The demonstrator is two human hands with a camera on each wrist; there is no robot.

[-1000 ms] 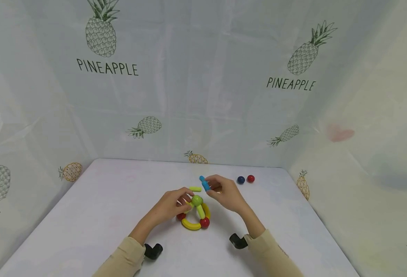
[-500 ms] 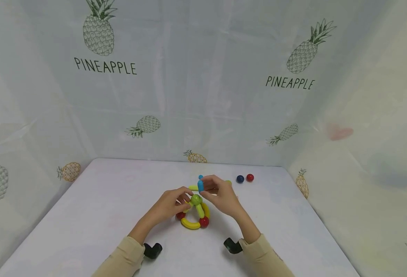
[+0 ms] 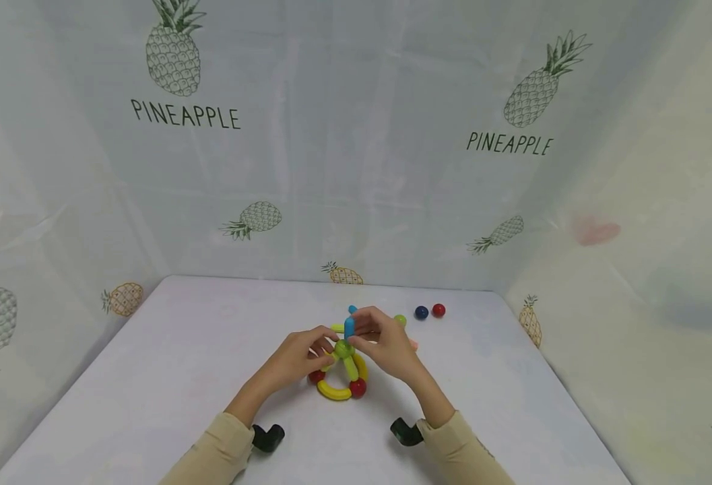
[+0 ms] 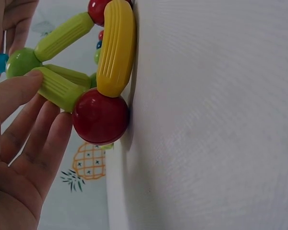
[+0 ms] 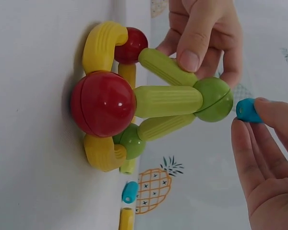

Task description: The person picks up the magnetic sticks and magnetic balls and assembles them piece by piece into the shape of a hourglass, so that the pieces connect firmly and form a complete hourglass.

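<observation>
A frame of magnetic-looking sticks and balls stands on the table: curved yellow sticks [image 4: 116, 48] and red balls [image 5: 103, 104] form its base ring, with a green ball [image 5: 133, 141] at one corner. Straight green sticks [image 5: 168, 101] slope up to a green top ball [image 5: 214, 99]. My left hand [image 3: 298, 357] pinches one slanted green stick [image 4: 60, 88] near the top. Between thumb and fingertips, my right hand [image 3: 392, 343] holds a short blue stick [image 5: 248, 110] upright over the top ball. A narrow gap separates them in the right wrist view.
Behind the frame lie a green stick [image 3: 336, 328] and another blue stick [image 5: 130, 192], with a yellow piece [image 5: 126, 219] nearby. Green [image 3: 400, 320], dark blue [image 3: 421, 312] and red [image 3: 438, 310] loose balls sit back right. A pineapple-print curtain [image 3: 356, 135] closes off the far side.
My right hand has moved left and turned the blue stick from slanted to upright above the top ball. A loose green ball has come into view behind that hand. My left hand stays put.
</observation>
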